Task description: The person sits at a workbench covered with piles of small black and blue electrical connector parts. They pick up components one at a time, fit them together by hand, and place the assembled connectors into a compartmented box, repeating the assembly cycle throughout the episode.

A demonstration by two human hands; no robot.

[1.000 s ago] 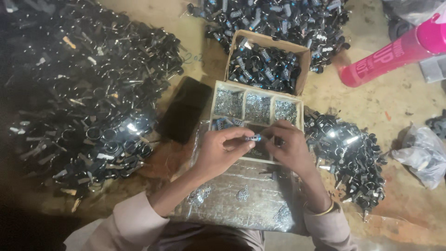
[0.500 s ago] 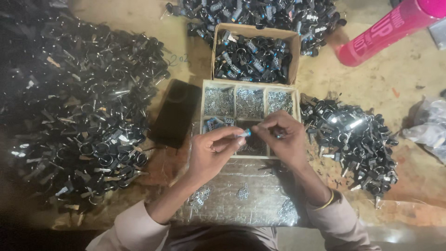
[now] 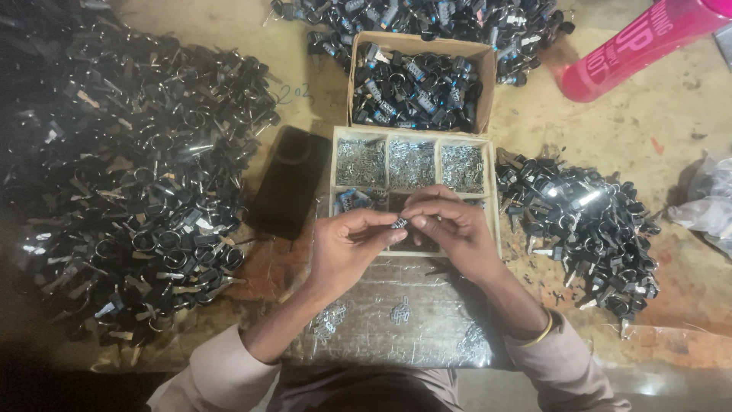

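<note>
Both hands meet at frame centre, above the near edge of a compartment tray (image 3: 496,200).

Left hand (image 3: 347,248): thumb and forefinger pinched nearly closed on a small metal part (image 3: 399,223). The other fingers (image 3: 358,221) curl loosely underneath. Wrist comes in from 7 o'clock, pale sleeve pushed back.

Right hand (image 3: 450,229): fingertips bunched tight against the same small part from the 3 o'clock side, so both hands grip it together. Fingers bent, knuckles up. A yellow bangle (image 3: 543,333) sits on that wrist. What the part is exactly cannot be told; it shows as a tiny dark and silver piece between the fingertips.

Tray: 3 upper cells hold small silvery bits. The lower row is partly hidden by the hands; a few bluish pieces show at its 9 o'clock end.

At 12 o'clock of the tray, touching it, a cardboard box (image 3: 353,84) full of black key-like pieces with rings. Just at 9 o'clock of the tray lies a black phone (image 3: 290,181), face down, flat on the surface (image 3: 656,137).

Large heap of black keys (image 3: 130,183) at 9 o'clock. Smaller heap (image 3: 579,221) at 3 o'clock, just beside the tray. A third heap (image 3: 427,15) runs along 12 o'clock.

Pink bottle (image 3: 633,46) lies tilted at 1 o'clock. Crumpled plastic bag (image 3: 705,202) at 3 o'clock edge.

Below the hands, at 6 o'clock, a shiny foil sheet (image 3: 427,320) carries a few loose silvery clusters.
</note>
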